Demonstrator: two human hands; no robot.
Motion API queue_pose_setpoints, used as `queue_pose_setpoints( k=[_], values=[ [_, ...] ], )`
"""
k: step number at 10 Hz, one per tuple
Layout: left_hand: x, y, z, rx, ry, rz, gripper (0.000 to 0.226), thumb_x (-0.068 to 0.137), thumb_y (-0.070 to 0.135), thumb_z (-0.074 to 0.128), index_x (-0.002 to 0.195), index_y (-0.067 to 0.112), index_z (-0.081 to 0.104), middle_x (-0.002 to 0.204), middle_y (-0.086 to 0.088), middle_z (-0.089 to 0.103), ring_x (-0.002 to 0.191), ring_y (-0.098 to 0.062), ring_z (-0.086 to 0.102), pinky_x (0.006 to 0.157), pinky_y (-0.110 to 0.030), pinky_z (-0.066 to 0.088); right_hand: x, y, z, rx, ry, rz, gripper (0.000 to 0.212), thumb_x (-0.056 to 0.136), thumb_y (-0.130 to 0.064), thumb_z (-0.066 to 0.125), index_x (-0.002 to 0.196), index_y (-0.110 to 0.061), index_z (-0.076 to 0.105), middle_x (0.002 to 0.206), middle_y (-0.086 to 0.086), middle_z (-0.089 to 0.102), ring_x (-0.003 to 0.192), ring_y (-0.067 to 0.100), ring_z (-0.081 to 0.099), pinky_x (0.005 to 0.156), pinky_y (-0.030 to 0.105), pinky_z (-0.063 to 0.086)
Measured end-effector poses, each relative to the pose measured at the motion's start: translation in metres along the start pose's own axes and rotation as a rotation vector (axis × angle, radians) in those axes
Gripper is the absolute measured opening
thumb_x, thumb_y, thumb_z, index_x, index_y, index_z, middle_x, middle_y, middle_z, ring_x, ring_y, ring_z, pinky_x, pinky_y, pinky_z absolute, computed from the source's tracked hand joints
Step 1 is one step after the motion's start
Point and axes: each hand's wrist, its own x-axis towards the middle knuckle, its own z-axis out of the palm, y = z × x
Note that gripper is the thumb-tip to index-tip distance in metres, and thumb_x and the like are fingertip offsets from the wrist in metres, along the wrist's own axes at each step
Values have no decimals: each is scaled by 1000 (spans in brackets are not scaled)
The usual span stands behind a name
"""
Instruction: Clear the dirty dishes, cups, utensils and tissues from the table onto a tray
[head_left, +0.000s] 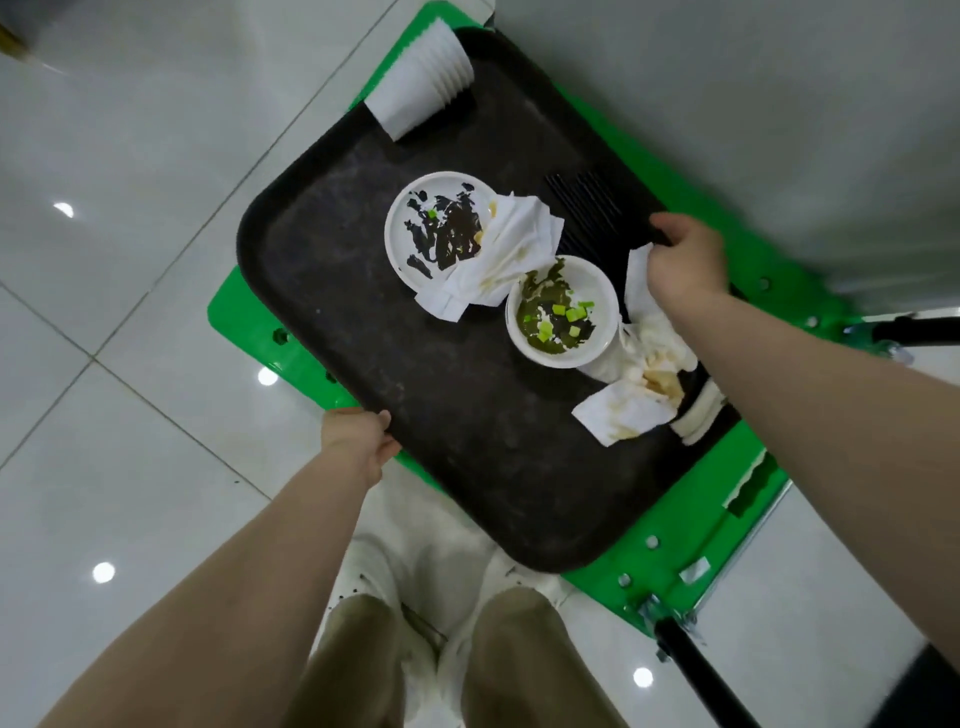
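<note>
While you stand over the glossy tiled floor (130, 441) in white shoes (384, 587), your left hand (361, 439) has its grip clenched on the near rim of the dark, scuffed plastic tray (415, 415), fingers curled under the edge. Your right hand (685, 260) grips the tray's far right rim, pinching a white tissue (636, 275) against it. The rounded rectangular tray sits over a bright green cart platform (675, 545). On the tray's right side lies a crumpled, stained tissue (628, 410), then a round white bowl (563, 312) with green scraps. Beyond it a folded tissue (498, 249) overlaps a white plate (436, 228) smeared with dark sauce. At the far corner a stack of white paper cups (421, 83) lies tipped on its side.
</note>
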Motion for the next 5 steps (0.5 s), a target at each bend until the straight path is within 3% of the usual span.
queue_pose_setpoints(
  k=[1,2,3,4,5],
  values=[
    [-17,-9,15,-33,-88,-58,21,97,1,44,81,13,50,61,-5,55,54,-11,52,50,-21,51,-26,5,-9,-42,14,24,50,91,-5,38,137,-19,50,143,4,47,126,22,47,91,14,29],
    [-38,-12,13,-55,-145,-67,17,99,5,40,102,13,55,91,-5,58,80,-16,58,78,-29,47,-63,8,-14,-10,11,19,47,91,-6,41,135,-19,52,139,5,51,123,21,48,87,15,30],
    [-65,-5,-3,36,-199,-76,32,99,7,39,130,5,47,118,-8,54,121,-26,52,99,-37,37,-101,5,-17,44,-15,50,41,93,-12,46,133,-20,54,136,2,54,120,18,52,87,12,34],
    [-108,15,-27,114,-273,-74,36,100,9,41,135,8,44,116,-7,56,126,-27,50,101,-37,37,-141,-12,-23,152,-83,105,38,94,-13,50,130,-18,56,134,1,56,116,13,53,89,7,34],
    [-157,36,-56,181,-384,15,32,98,12,45,130,13,47,111,-1,63,117,-25,55,97,-35,39,-190,-36,-33,287,-117,143,33,93,-13,53,124,-17,61,123,0,62,111,11,55,93,19,36]
  ],
)
